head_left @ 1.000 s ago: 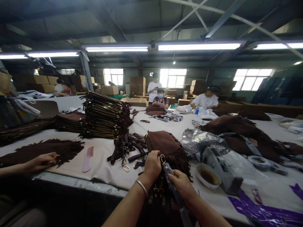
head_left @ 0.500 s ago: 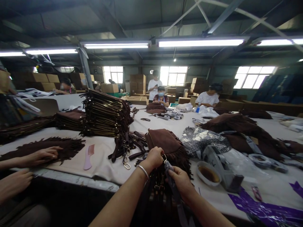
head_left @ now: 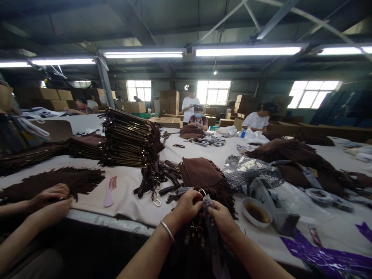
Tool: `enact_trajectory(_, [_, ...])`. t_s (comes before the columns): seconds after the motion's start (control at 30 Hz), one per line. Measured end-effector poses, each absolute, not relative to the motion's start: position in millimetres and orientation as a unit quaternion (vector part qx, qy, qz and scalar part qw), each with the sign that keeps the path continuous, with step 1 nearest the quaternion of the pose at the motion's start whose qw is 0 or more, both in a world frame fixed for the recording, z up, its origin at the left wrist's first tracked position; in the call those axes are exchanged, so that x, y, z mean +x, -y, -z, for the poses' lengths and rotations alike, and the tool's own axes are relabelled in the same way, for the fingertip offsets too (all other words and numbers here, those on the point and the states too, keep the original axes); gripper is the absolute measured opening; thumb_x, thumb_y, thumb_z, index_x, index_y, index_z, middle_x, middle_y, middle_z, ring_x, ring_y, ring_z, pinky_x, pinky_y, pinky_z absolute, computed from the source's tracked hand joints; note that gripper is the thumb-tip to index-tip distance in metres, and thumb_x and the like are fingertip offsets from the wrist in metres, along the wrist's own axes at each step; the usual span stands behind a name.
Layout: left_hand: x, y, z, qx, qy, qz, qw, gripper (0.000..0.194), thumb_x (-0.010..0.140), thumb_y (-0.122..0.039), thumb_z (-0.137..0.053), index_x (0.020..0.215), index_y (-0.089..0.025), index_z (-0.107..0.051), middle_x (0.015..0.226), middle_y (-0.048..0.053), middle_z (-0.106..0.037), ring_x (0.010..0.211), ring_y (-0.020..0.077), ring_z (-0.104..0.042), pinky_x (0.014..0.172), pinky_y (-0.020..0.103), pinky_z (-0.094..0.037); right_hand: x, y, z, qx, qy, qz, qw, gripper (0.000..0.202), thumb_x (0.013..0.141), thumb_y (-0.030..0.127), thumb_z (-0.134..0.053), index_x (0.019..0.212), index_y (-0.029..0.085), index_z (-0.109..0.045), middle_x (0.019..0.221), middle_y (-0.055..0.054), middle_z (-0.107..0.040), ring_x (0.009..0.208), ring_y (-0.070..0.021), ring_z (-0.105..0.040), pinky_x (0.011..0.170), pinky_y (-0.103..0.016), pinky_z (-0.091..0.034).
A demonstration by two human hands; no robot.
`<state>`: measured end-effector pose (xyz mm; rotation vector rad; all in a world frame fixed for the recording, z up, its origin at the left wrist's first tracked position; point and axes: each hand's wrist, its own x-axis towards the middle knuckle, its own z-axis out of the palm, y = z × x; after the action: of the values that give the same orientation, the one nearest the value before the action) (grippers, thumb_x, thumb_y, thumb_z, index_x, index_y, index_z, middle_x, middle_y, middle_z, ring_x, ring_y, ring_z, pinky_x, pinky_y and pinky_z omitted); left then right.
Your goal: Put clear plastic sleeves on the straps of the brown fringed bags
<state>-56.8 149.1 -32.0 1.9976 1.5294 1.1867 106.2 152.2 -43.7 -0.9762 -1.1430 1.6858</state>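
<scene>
At the table's front edge, my left hand (head_left: 187, 205) wears a silver bangle at the wrist and pinches at the top of a bag strap (head_left: 213, 248). The strap is wrapped in thin greyish film and hangs down toward my lap. A gold clasp (head_left: 202, 191) shows at its upper end, just above my fingers. From the other side my right hand (head_left: 221, 219) grips the wrapped strap. Right behind both hands lies a brown fringed bag (head_left: 200, 170). More gold clasps (head_left: 196, 229) on dark straps hang below my hands, partly hidden.
Left of me, a co-worker's hands (head_left: 54, 201) work on brown fringed leather (head_left: 55, 180) beside a pink comb (head_left: 110, 192). A tall stack of bags (head_left: 128, 139) stands behind loose straps (head_left: 157, 178). At right sit a tape dispenser (head_left: 271, 205) and a plastic bowl (head_left: 256, 212).
My left hand has shifted from the clasp down onto the strap's wrapped top, closer to my right hand. The co-worker's two hands have come together at the fringed leather.
</scene>
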Motion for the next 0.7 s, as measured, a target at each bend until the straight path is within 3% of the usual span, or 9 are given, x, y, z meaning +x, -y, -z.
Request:
enact_trajectory(0.23, [-54,-150,37,0.708,-0.534,-0.423,0.186,0.010,0.082,-0.024,-0.060,0.081,-0.019,-0.069,0.079,0.003,-0.069,0.074,0.0175,-0.060,0.070,0.028,-0.043,103,-154,42,-0.401,0.487,-0.656,0.414,0.040,0.067,0.031,-0.072,0.103,0.014,-0.069,0.064,0.000,-0.066,0.060,-0.0149,-0.060,0.053,-0.023,-0.045])
enact_trajectory(0.4, [-56,-152,33,0.736,-0.522,-0.406,0.146,0.009,0.081,-0.018,-0.060,0.076,-0.019,-0.067,0.078,0.004,-0.066,0.074,0.0168,-0.059,0.068,0.028,-0.043,107,-159,45,-0.408,0.554,-0.611,0.392,0.039,0.072,0.035,-0.064,0.104,0.014,-0.068,0.075,-0.004,-0.070,0.070,-0.0201,-0.065,0.063,-0.029,-0.050])
enact_trajectory(0.5, [-56,-151,32,0.739,-0.518,-0.417,0.111,0.009,0.080,-0.014,-0.059,0.074,-0.018,-0.064,0.089,0.006,-0.063,0.083,0.0176,-0.059,0.075,0.029,-0.046,115,-167,41,-0.421,0.673,-0.485,0.366,0.037,0.079,0.038,-0.058,0.106,0.015,-0.068,0.091,-0.009,-0.073,0.089,-0.0257,-0.066,0.079,-0.035,-0.051])
enact_trajectory(0.6, [-55,-151,32,0.731,-0.513,-0.436,0.111,0.010,0.080,-0.012,-0.056,0.074,-0.019,-0.061,0.106,0.009,-0.060,0.096,0.0190,-0.059,0.085,0.031,-0.047,124,-181,28,-0.444,0.780,-0.262,0.354,0.037,0.088,0.036,-0.047,0.115,0.018,-0.065,0.108,-0.011,-0.070,0.103,-0.0271,-0.062,0.092,-0.039,-0.045])
enact_trajectory(0.7, [-55,-154,30,0.734,-0.505,-0.431,0.142,0.011,0.077,-0.008,-0.056,0.074,-0.019,-0.058,0.113,0.010,-0.060,0.104,0.0204,-0.058,0.090,0.033,-0.047,127,-198,15,-0.410,0.856,-0.113,0.293,0.043,0.085,0.026,-0.049,0.127,0.019,-0.059,0.127,-0.012,-0.062,0.118,-0.0277,-0.053,0.103,-0.041,-0.036])
